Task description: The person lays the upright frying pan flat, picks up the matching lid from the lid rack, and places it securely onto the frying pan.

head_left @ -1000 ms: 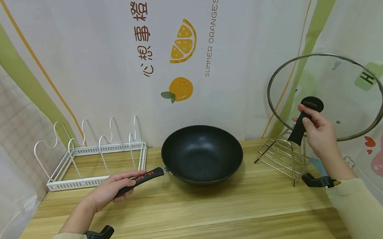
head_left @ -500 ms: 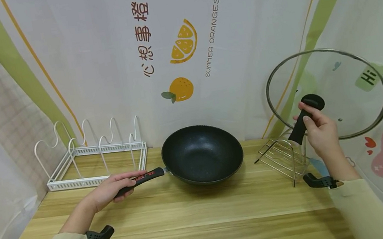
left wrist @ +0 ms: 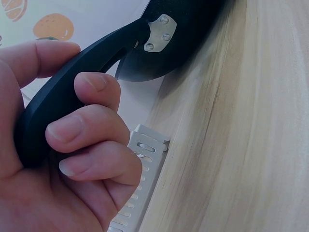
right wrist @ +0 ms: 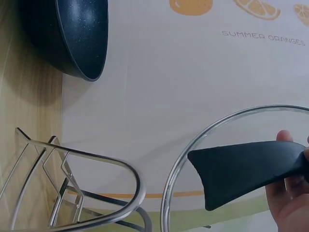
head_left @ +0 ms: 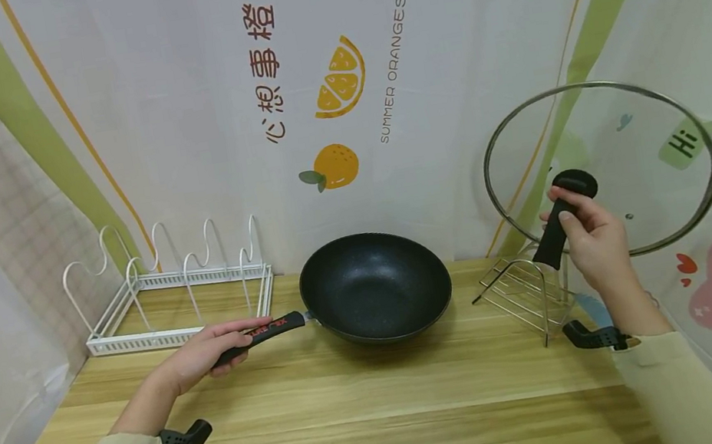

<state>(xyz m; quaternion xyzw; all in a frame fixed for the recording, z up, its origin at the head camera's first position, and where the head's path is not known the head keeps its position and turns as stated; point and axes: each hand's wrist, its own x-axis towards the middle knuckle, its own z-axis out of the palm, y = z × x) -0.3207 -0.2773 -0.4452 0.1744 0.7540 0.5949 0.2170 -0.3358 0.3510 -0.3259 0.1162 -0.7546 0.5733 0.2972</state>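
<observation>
While the left hand (head_left: pixel 209 351) grips the wok (head_left: pixel 376 285) handle mid-bench, the right hand (head_left: pixel 592 235) clasps the glass lid (head_left: pixel 602 170) upright above the bench's right edge; tilt it level, clearing the wire rack (head_left: pixel 526 291).

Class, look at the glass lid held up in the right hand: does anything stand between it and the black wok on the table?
Nothing visible does. The glass lid hangs above the wire rack; the wok lies open to its left.
</observation>
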